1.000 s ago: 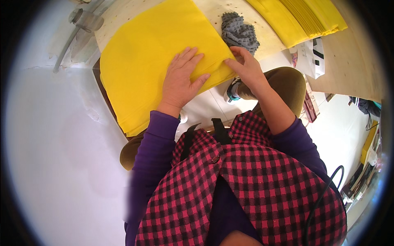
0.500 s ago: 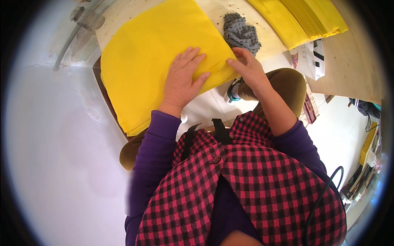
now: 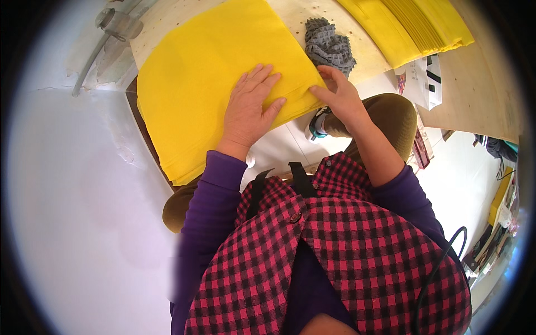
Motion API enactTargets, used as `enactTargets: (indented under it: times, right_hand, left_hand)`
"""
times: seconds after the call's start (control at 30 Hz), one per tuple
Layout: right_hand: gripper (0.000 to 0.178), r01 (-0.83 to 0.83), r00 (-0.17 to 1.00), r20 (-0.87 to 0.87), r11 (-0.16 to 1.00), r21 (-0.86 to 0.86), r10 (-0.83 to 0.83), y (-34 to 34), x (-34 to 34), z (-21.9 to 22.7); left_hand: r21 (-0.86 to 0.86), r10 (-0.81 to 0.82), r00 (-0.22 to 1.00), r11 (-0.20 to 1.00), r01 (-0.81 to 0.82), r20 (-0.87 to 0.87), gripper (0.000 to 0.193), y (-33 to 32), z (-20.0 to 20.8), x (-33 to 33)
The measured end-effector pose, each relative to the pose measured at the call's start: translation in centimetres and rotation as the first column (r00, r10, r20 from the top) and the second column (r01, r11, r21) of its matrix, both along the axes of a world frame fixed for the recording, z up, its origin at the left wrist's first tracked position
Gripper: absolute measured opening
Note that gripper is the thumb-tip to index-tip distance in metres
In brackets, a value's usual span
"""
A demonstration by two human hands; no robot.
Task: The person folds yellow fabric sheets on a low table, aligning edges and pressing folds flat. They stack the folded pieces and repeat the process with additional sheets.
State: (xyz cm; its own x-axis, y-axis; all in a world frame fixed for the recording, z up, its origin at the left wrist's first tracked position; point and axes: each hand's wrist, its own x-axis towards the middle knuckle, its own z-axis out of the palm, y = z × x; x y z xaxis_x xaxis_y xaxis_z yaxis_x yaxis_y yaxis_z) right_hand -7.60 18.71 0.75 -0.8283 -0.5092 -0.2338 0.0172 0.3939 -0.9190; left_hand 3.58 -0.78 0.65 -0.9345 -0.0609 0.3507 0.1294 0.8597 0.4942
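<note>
A stack of yellow cloth sheets (image 3: 201,72) lies on the pale wooden table in front of me, its near edge reaching the table's front. My left hand (image 3: 250,109) rests flat on the top sheet, fingers stretched out and thumb spread to the right. At the near right corner of the stack is my right hand (image 3: 341,96). Its thumb lies on the cloth while the bent fingers curl round the side edge, their tips partly hidden. Just beyond that hand sits a crumpled grey waffle-textured cloth (image 3: 328,47).
More folded yellow cloth (image 3: 405,28) is piled at the far right of the wooden table (image 3: 296,12). Below it hangs a white bag (image 3: 416,81). A white wall (image 3: 84,184) stands close on the left, with a pipe fitting (image 3: 114,23) at the far left. My knees are under the table.
My right thumb has shifted very slightly at the corner of the yellow cloth. My left hand stays almost in place, flat on the stack.
</note>
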Motion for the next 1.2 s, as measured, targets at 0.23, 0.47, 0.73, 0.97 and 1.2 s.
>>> enactTargets:
  times: [0.23, 0.47, 0.73, 0.97, 1.2]
  right_hand:
    - [0.059, 0.036, 0.998, -0.046, 0.996, 0.083, -0.033, -0.2, -0.3, 0.2]
    - [0.066, 0.067, 0.939, -0.342, 0.987, 0.147, -0.012, -0.6, 0.6, 0.7]
    - [0.055, 0.049, 0.923, -0.385, 0.997, 0.061, -0.022, -0.7, 0.9, 1.3]
    - [0.052, 0.022, 0.892, -0.453, 1.0, 0.013, -0.014, -0.3, 1.0, 0.9]
    - [0.048, 0.039, 0.918, -0.393, 0.999, -0.023, -0.045, -0.2, 1.1, 1.1]
  left_hand:
    - [-0.004, 0.006, 1.0, 1.0, -0.006, 0.022, 0.055, 0.1, 0.4, 0.1]
    - [0.004, 0.014, 1.0, 1.0, -0.014, 0.026, 0.056, 0.2, 0.4, 0.0]
    - [0.006, 0.007, 1.0, 1.0, -0.007, -0.003, 0.052, -0.1, 0.2, 0.0]
    - [0.002, 0.008, 1.0, 1.0, -0.008, -0.007, 0.051, 0.0, 0.2, 0.0]
    - [-0.015, 0.004, 1.0, 1.0, -0.004, 0.003, 0.052, 0.0, 0.2, 0.0]
